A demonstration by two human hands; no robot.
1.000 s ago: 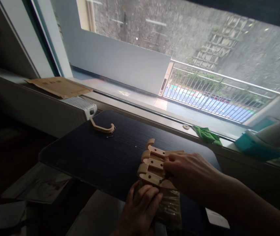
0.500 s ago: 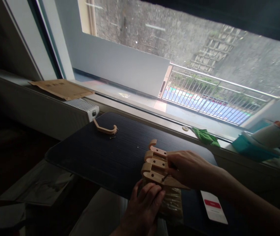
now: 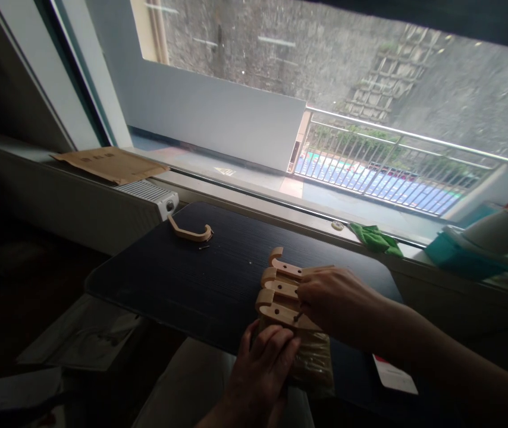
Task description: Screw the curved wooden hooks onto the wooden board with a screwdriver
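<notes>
Three pale wooden hooks (image 3: 281, 317) lie side by side on a brownish block (image 3: 314, 359) wrapped in shiny clear plastic. Their curled ends face left, and dark holes show along their flat arms. My left hand (image 3: 263, 359) wraps its fingers round the block's left side, against the nearest hook. Above the hooks, my right hand (image 3: 328, 297) is closed, its fingers bent down over their arms. A thin dark piece, like a screw (image 3: 297, 317), sticks up at the nearest hook below those fingers. What the right hand grips is hidden.
Another wooden hook (image 3: 191, 235) lies at the far left of the dark table (image 3: 169, 291), with a small screw (image 3: 204, 246) near it. A partly covered phone (image 3: 395, 375) is at right. A green cloth (image 3: 374, 239) and teal container (image 3: 448, 252) sit along the windowsill.
My right hand has shifted slightly up and turned over the hooks, and its forearm now covers more of the phone. My left hand keeps its hold. The view has tilted a little.
</notes>
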